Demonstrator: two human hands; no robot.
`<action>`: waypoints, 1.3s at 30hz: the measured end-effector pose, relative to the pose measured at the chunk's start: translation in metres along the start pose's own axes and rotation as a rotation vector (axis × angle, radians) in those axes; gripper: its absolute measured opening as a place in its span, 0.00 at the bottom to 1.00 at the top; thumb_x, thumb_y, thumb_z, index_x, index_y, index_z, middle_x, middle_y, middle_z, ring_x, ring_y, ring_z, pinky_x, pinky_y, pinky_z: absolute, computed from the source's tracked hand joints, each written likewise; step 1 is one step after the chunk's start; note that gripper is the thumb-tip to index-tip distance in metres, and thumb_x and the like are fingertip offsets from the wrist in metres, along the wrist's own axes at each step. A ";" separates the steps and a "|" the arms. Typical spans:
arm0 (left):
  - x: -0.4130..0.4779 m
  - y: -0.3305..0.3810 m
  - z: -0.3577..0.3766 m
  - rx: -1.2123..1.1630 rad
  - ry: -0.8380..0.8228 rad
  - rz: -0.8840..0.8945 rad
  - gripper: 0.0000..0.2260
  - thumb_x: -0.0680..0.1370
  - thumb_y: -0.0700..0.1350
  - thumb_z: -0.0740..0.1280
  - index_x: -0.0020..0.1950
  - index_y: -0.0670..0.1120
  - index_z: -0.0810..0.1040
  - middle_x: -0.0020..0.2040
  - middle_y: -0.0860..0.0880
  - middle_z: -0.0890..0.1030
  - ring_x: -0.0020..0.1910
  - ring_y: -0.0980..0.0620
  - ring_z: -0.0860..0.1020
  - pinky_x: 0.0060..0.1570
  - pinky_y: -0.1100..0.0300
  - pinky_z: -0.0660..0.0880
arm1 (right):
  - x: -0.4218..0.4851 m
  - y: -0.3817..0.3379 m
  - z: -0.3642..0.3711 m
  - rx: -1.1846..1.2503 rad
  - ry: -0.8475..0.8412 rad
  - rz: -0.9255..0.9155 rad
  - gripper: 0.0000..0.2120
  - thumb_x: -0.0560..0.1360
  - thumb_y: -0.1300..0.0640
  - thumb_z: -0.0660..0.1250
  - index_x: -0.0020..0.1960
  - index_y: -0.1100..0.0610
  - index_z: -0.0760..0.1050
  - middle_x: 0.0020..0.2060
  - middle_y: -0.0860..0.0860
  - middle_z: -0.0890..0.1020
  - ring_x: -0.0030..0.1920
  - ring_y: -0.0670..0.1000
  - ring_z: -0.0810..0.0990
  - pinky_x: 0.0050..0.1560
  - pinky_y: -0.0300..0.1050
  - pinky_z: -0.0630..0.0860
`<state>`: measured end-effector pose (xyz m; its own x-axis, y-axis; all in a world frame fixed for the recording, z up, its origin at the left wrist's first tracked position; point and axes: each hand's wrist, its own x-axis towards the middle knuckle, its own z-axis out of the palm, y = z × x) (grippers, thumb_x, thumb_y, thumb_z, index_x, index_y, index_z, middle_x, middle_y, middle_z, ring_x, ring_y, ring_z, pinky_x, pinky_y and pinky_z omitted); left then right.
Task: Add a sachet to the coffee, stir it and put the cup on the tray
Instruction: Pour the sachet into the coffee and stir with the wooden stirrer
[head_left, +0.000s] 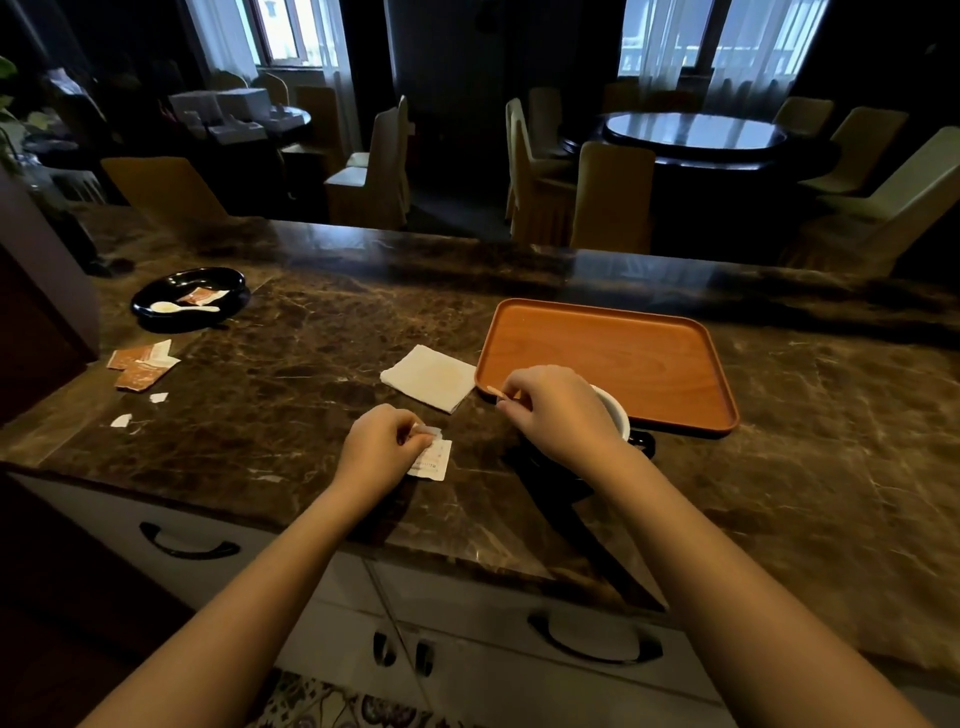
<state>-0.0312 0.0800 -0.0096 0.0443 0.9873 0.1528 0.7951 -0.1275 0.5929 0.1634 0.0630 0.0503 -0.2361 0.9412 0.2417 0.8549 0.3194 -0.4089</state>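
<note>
My left hand (382, 441) pinches a white sachet (431, 460) with a torn top, low over the marble counter. My right hand (556, 410) holds a thin wooden stir stick (496, 392) above a white cup (615, 410), which it mostly hides. The cup stands on the counter, just in front of the near edge of the orange wooden tray (623, 348). The coffee inside is out of sight.
A white napkin (431, 376) lies left of the tray. A black dish (189, 296) at the far left holds a white spoon and a sachet. Brown sachets (140, 364) and torn paper bits (122, 421) lie near the left counter edge.
</note>
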 end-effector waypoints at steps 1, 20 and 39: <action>0.002 -0.001 0.000 0.005 -0.003 0.003 0.07 0.73 0.45 0.69 0.47 0.43 0.81 0.44 0.48 0.79 0.41 0.55 0.73 0.34 0.68 0.64 | -0.002 0.000 -0.002 0.020 0.026 0.003 0.08 0.75 0.54 0.64 0.49 0.58 0.79 0.43 0.53 0.83 0.44 0.52 0.79 0.49 0.51 0.77; -0.053 0.046 0.053 0.186 -0.191 0.331 0.24 0.80 0.52 0.54 0.74 0.47 0.55 0.76 0.48 0.56 0.75 0.53 0.51 0.71 0.61 0.47 | -0.069 0.045 -0.031 0.349 0.393 0.305 0.06 0.78 0.58 0.59 0.45 0.54 0.73 0.34 0.48 0.78 0.35 0.44 0.77 0.31 0.34 0.73; -0.055 0.041 0.055 0.347 -0.200 0.371 0.25 0.80 0.56 0.47 0.74 0.48 0.49 0.77 0.49 0.49 0.75 0.53 0.44 0.69 0.62 0.38 | -0.078 0.044 -0.043 0.410 0.326 0.363 0.07 0.77 0.58 0.60 0.42 0.53 0.74 0.34 0.50 0.80 0.35 0.47 0.79 0.32 0.37 0.75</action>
<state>0.0317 0.0256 -0.0372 0.4467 0.8854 0.1289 0.8559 -0.4648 0.2267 0.2398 -0.0014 0.0511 0.2429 0.9363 0.2536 0.5926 0.0637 -0.8030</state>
